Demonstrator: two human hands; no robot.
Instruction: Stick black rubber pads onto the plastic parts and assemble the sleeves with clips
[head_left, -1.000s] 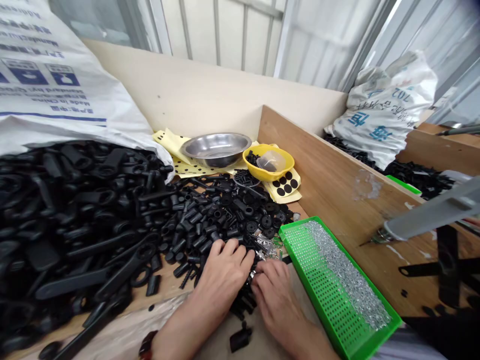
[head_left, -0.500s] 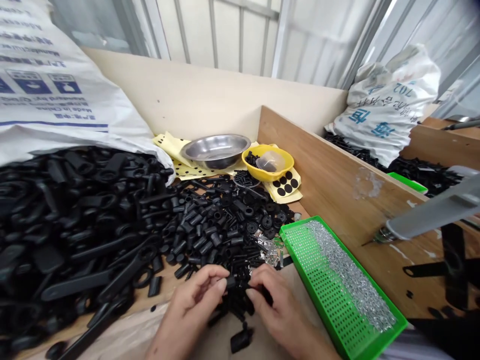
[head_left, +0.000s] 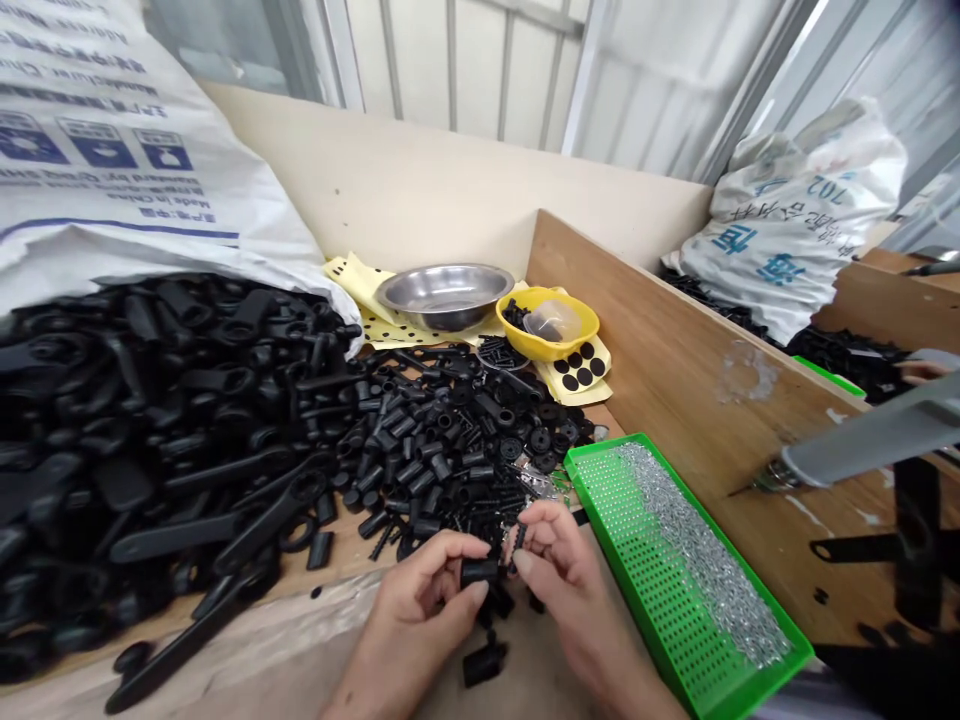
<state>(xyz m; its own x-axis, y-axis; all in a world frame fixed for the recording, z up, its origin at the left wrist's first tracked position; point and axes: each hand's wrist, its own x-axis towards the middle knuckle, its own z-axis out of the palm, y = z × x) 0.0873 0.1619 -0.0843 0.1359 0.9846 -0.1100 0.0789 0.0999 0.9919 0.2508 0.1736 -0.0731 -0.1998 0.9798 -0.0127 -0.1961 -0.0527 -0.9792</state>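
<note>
Your left hand (head_left: 420, 610) clamps a short black sleeve (head_left: 480, 572) between thumb and fingers, just above the bare tabletop (head_left: 352, 555). Your right hand (head_left: 559, 575) is beside it, its fingers (head_left: 536, 525) pinched together on a small black part (head_left: 517, 545) near the sleeve's right end.

Directly ahead lies a spread of small black plastic parts (head_left: 450, 450), with silver clips (head_left: 538, 482) at its right edge. To the left is a heap of larger black plastic straps (head_left: 165, 470). To the right is a green perforated tray (head_left: 600, 500) holding silver screws (head_left: 697, 550). Beyond are a steel bowl (head_left: 446, 295), a yellow bowl (head_left: 547, 320), and a yellow sheet of black round pads (head_left: 577, 375).

The white sack (head_left: 127, 200) at far left bears blue icons and an upside-down "Made in China". The white sack (head_left: 795, 240) at far right shows blue characters and "702".
</note>
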